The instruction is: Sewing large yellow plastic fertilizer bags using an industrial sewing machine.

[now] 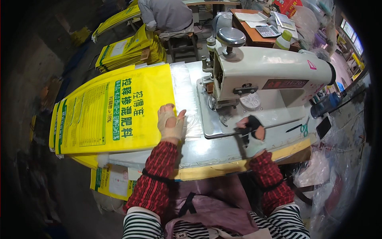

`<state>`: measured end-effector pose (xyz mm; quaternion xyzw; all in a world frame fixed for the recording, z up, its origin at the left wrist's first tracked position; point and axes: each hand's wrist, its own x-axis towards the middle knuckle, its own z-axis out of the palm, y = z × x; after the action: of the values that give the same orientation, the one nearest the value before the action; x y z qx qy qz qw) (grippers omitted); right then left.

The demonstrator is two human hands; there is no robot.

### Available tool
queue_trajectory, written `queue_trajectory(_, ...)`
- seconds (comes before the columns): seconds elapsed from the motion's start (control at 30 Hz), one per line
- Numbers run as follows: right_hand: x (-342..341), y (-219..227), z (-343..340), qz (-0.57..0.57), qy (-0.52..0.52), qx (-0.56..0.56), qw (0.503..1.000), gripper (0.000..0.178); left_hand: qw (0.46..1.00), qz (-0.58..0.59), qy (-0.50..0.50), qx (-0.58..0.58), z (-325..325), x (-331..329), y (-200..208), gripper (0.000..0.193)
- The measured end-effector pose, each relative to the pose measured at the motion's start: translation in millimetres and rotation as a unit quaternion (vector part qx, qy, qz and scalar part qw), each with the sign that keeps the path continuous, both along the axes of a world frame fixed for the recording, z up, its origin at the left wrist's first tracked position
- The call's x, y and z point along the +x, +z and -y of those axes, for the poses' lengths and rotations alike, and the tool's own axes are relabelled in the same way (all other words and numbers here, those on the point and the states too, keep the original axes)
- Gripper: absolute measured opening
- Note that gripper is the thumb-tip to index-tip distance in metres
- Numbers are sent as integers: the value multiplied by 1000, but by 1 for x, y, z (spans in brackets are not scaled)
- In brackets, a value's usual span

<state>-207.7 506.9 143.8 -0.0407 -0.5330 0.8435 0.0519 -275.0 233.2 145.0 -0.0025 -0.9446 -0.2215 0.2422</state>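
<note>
The yellow bag point(113, 111) lies flat on the table point(207, 155), at 9 o'clock from the left hand point(170, 124), with its green and dark print upward. At its 3 o'clock edge a clear film point(189, 95) sticks out towards the sewing machine point(274, 71).

The left hand, in a tan glove, lies palm down on this edge of the bag. Its fingers are almost straight and a little spread, and they are not closed around anything.

The right hand point(254, 139) is at 3 o'clock from the left one, near the front of the machine. It is blurred and a dark shape shows at its fingers, so I cannot tell how far it is open or whether it has hold of something. At 12 o'clock from it, a white disc point(250, 102) rests on the machine's bed.

At 3 o'clock from the right hand are green scissors point(304, 128); at 2 o'clock, a blue bottle point(327, 105). At 11 o'clock from the left hand is a pile of yellow bags point(131, 51), and at 12 o'clock, farther away, sits a co-worker point(165, 18) in grey.
</note>
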Motion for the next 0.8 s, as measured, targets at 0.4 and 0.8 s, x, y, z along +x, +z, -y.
queue_trajectory(0.4,22,29,114,0,104,239,966,18,958,179,-132,180,49,16,-33,21)
queue_trajectory(0.8,53,-15,150,92,130,187,969,25,962,97,-158,201,43,123,-17,17)
